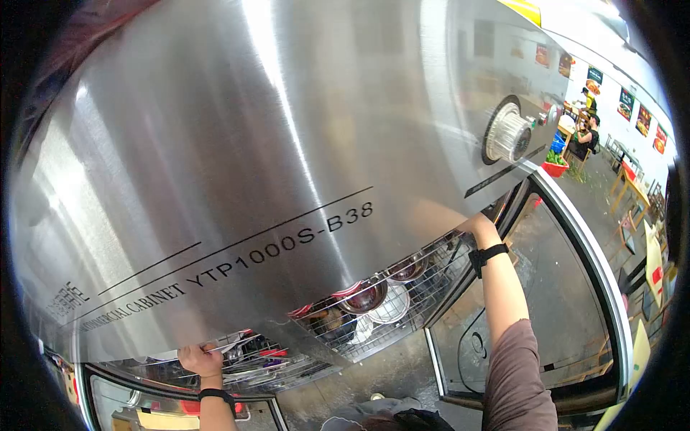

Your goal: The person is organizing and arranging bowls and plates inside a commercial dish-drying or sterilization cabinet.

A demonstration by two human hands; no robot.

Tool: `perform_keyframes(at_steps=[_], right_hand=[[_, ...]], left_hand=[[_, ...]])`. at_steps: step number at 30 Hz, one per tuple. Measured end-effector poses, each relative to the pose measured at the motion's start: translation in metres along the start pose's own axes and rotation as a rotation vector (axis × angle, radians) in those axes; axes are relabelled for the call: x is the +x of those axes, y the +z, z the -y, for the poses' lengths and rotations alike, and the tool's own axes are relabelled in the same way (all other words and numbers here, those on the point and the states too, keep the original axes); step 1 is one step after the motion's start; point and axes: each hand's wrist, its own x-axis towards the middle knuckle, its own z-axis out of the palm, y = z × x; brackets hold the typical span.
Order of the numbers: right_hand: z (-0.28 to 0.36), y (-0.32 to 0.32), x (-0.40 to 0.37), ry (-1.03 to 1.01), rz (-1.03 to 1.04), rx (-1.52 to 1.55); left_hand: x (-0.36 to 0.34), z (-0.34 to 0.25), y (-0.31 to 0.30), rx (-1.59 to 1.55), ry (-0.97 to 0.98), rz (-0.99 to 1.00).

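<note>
A large stainless-steel commercial cabinet (237,144) fills the head view. Its wire racks (309,373) show below the upper panel. Closed at the edge of the left rack is my left hand (200,360), its fingers curled around the wire. My right hand (480,223) reaches in at the rack's right side, under the panel, which hides its fingers. Dark bowls (365,296) and a white round dish (392,305) sit on the right rack. Red-handled items (273,353) lie on the left one, partly hidden.
A glass door (553,287) stands open at the right, another glass door (172,402) at the lower left. A round dial (509,136) sticks out of the panel. Beyond are tables, chairs, a red basket (555,169) of greens and a seated person (588,136).
</note>
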Motion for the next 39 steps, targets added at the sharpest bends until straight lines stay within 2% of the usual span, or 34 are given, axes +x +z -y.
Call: perform_keyframes(at_steps=[3,6,10,13,16,20,22,25,26,29,31,33,35,37,39], right_hand=[[0.007,-0.006,-0.006,-0.055,-0.026,-0.019],[0.012,-0.013,-0.01,-0.107,-0.054,-0.03],[0.018,-0.018,-0.007,-0.176,-0.089,-0.038],[0.024,-0.017,-0.006,-0.219,-0.128,-0.034],[0.007,-0.002,-0.005,-0.126,-0.096,-0.028],[-0.007,0.005,-0.016,0.03,-0.084,-0.121],[0.0,0.006,-0.023,0.029,-0.141,-0.18],[0.034,-0.004,-0.037,0.151,-0.179,-0.305],[0.059,-0.012,-0.042,0.059,-0.279,-0.265],[0.105,-0.003,-0.051,-0.198,-0.335,-0.057],[0.15,0.004,-0.058,-0.399,-0.188,0.137],[0.197,0.005,-0.066,-0.528,0.012,0.158],[0.225,0.029,-0.067,-0.618,0.121,0.254],[0.24,0.053,-0.067,-0.683,0.152,0.215],[0.247,0.062,-0.064,-0.651,0.255,0.094]], left_hand=[[-0.002,-0.003,0.001,0.044,-0.03,-0.028],[0.001,0.0,0.006,0.028,0.042,-0.103],[0.0,0.001,0.003,0.0,0.037,-0.046],[0.002,0.004,0.005,-0.057,0.074,-0.076],[-0.002,0.003,0.005,-0.011,-0.005,-0.018],[0.001,0.0,0.003,-0.002,-0.001,-0.049],[-0.002,0.002,0.004,0.011,-0.02,-0.033],[-0.001,-0.001,0.002,0.002,-0.007,-0.049],[0.0,-0.001,0.001,-0.023,-0.014,-0.031],[-0.001,0.001,0.004,-0.027,-0.016,-0.054],[0.002,-0.003,0.0,-0.017,-0.015,-0.053],[0.001,-0.003,0.001,0.01,-0.027,-0.041],[0.001,-0.002,0.001,-0.01,-0.038,-0.029],[0.002,-0.004,-0.001,-0.016,-0.046,-0.013],[0.002,-0.005,-0.002,-0.014,-0.05,-0.013]])
